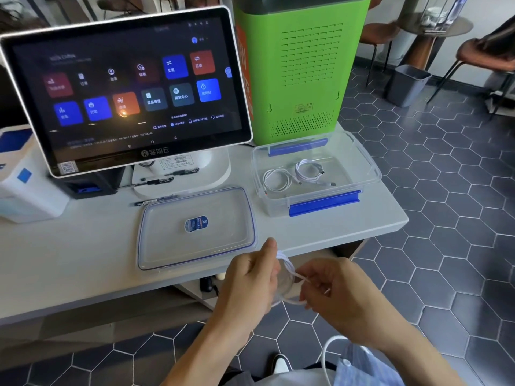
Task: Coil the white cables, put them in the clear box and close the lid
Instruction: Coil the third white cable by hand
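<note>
Just off the counter's front edge, my left hand [252,277] and my right hand [331,288] hold a partly coiled white cable [289,270] between them. The loops sit against my left hand and my right fingers pinch a strand. The clear box [365,160] with blue clips stands open at the counter's right end, beyond my hands. Two coiled white cables [298,175] lie inside it. Its clear lid [178,246], with a blue sticker in the middle, lies flat on the counter left of the box.
A tilted touchscreen terminal [125,87] stands at the back left, a green machine [303,62] behind the box, pens [154,201] beside the lid. A white box [28,185] sits far left. Another white cable [326,355] hangs by my lap. Chairs and a bin stand right.
</note>
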